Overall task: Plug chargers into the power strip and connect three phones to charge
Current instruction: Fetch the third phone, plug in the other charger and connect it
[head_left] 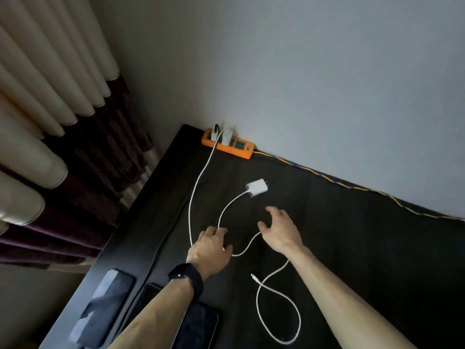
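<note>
Dark glossy phones [105,306] lie at the black table's [352,248] near left. The left hand [211,245] lies over the limp white cable [276,321]; whether it pinches it, I cannot tell. Beyond, near the orange power strip [236,149], lies the small white plastic charger brick [256,188]. It is probably light and rigid, best gripped by its flat sides. The right hand [281,230], spread and empty, is just short of it.

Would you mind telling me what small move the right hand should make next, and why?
Probably close the right hand on the loose white charger block just beyond its fingertips: it lies unplugged on the black table, while the orange power strip seems to have free sockets.
</note>
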A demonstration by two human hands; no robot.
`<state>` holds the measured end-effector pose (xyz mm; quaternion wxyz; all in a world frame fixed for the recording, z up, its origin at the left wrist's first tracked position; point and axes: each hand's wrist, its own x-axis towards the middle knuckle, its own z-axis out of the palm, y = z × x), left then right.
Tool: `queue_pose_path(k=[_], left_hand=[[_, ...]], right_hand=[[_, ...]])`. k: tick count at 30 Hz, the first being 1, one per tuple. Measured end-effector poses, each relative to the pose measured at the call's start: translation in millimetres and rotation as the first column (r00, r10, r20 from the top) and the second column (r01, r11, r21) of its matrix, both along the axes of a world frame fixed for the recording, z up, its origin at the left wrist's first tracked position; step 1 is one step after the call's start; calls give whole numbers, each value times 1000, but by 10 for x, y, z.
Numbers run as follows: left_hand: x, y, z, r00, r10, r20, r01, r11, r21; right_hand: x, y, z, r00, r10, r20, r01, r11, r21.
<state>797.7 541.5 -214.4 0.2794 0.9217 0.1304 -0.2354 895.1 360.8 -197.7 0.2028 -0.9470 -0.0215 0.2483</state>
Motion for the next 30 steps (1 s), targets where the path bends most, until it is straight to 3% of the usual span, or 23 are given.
queue_pose_path(k=[5,9,13,17,19,23,30], left_hand=[[529,-5,-409,990,20,140,-32,996,85],[737,85,-605,971,-4,239,-29,991,133],[937,193,-613,950,81,302,-93,995,26],[1213,229,-605,947,-32,319,40,999,-19],[1309,205,-645,951,-44,308,83,990,-115],[1356,161,-678,977,88,196,-10,929,-369],[1347,272,-718,997,42,58,-11,889,-457]], right_hand=[[666,172,-341,994,-26,111,27,1000,-3],[967,215,-575,965,188,183,-179,982,-68],[1199,144,-586,909,385,160,-366,920,-138],[1110,80,-542,848,483,217,-469,876,-115],[955,66,-548,832,490,260,-484,870,-94],[779,-21,-575,840,439,318,-434,896,-89],[619,-53,-708,894,391,217,-381,920,-90]])
